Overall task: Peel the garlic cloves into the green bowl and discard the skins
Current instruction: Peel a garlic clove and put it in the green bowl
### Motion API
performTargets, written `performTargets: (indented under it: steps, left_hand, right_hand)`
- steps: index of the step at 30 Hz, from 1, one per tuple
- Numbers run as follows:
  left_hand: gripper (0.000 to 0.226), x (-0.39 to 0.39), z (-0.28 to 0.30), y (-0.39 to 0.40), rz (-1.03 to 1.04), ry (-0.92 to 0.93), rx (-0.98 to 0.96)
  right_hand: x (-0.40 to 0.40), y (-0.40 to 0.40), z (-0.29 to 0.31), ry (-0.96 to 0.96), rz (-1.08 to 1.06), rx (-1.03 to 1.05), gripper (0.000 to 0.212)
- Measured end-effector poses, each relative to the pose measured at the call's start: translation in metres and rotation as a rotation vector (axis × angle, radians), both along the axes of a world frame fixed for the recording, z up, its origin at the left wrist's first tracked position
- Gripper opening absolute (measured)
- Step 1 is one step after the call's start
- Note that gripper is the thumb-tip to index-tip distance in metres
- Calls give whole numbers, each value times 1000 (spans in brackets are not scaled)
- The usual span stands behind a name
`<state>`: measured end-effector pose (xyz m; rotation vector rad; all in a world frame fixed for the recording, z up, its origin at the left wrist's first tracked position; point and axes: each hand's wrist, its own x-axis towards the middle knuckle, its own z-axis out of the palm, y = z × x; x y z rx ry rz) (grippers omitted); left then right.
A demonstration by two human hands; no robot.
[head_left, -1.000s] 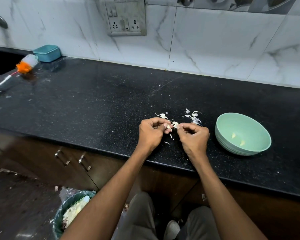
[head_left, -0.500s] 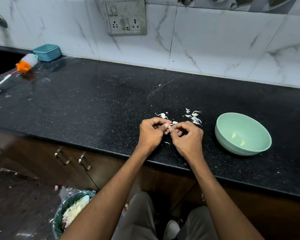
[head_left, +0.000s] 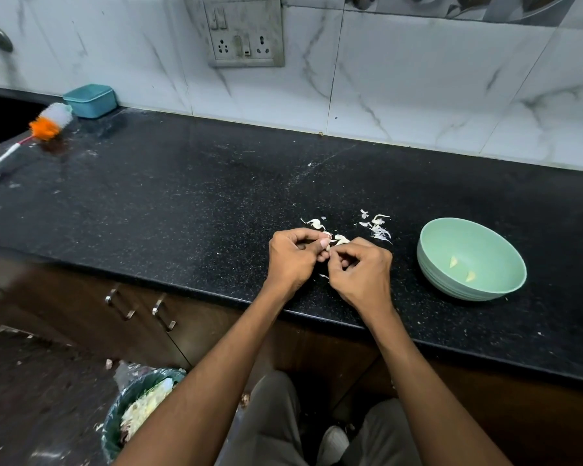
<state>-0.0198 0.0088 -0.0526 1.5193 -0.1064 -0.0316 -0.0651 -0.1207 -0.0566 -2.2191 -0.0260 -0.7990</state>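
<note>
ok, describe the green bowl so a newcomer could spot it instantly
Start at the black stone countertop under the marble wall tiles. To the right of the right hand, near the counter's front edge, stands the green bowl. It is the only round open vessel there, pale mint, with two peeled garlic cloves inside.

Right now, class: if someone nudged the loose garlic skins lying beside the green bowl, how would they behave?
The garlic skins look thin, curled and papery, so they are probably very light and would scatter. They seem floppy, likely crumpling under fingers. On the smooth black counter they should slide easily.
</note>
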Motion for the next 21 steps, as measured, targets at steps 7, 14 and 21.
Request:
performTargets:
  steps: [7, 14, 21]
  left_hand:
    - [12, -1, 2, 0, -42, 39, -22]
    - [14, 0, 0, 0, -61, 32, -47]
    - [16, 2, 1, 1, -37, 4, -69]
  right_hand:
    - [2, -2, -3, -8, -29, -34, 7]
    - [3, -3, 0, 8, -80, 152, 10]
    - [5, -3, 5, 104, -24, 328, 9]
